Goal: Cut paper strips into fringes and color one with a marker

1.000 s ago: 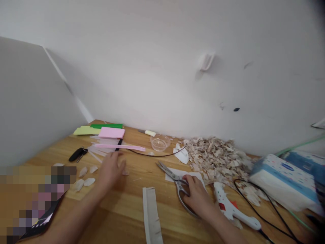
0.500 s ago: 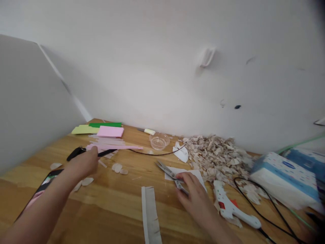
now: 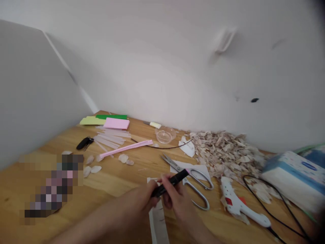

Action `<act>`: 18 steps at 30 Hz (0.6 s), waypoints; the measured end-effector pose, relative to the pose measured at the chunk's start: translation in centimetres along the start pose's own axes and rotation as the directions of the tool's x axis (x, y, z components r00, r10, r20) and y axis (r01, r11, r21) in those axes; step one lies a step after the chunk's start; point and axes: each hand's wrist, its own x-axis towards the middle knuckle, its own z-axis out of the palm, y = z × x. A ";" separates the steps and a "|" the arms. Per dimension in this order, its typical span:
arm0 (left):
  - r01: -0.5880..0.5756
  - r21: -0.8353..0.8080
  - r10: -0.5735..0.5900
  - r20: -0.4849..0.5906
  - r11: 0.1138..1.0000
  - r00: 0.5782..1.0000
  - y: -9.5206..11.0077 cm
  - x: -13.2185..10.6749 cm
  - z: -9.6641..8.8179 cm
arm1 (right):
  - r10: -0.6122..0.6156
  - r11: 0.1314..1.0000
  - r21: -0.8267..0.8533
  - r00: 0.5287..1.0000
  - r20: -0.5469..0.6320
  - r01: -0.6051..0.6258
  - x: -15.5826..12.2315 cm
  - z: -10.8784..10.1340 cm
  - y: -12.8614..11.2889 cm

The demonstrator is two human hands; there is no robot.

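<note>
A black tool [image 3: 172, 181] is held in the air by both hands, just beside the handles of the scissors [image 3: 196, 183], which lie open on the table [image 3: 50, 145]. The left hand [image 3: 142, 200] is closed around the lower end of the tool, so this end is mostly hidden, and the upper part is pinched by the right hand [image 3: 176, 198] between the thumb and the bent fingers [image 3: 167, 189]; neither hand is open. The exact kind of tool cannot be told. Because the tool is narrow, it could be dropped if the grip is loosened, and it would then land on the scissors or on the paper strip [image 3: 158, 220] just left of them. If the right hand is moved too far, the scissors could be knocked, and the white paper [image 3: 189, 168] under their blades could be torn or shifted. The wood shavings [image 3: 223, 152] behind the scissors could also be scattered by such a knock. The glue gun [image 3: 240, 206] lies just right of the scissors, and its cord [image 3: 281, 203] runs further right. A wrist could be caught by this cord, and a burn could be caused if the gun is hot, which cannot be told.
</note>
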 end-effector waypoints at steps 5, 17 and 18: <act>-0.097 0.203 0.070 0.139 0.974 0.988 -1.2 1.0 1.3 | -0.058 0.996 -0.076 0.976 -0.208 0.043 0.2 -0.8 0.3; -0.147 0.529 0.212 -0.063 0.836 0.975 -2.6 2.5 -1.2 | -0.205 0.975 0.015 0.925 -0.320 0.222 1.4 -1.4 -0.1; -0.134 0.558 0.223 -0.094 0.819 0.970 -3.3 2.9 -1.5 | -0.211 0.973 0.017 0.920 -0.331 0.229 1.6 -1.7 0.2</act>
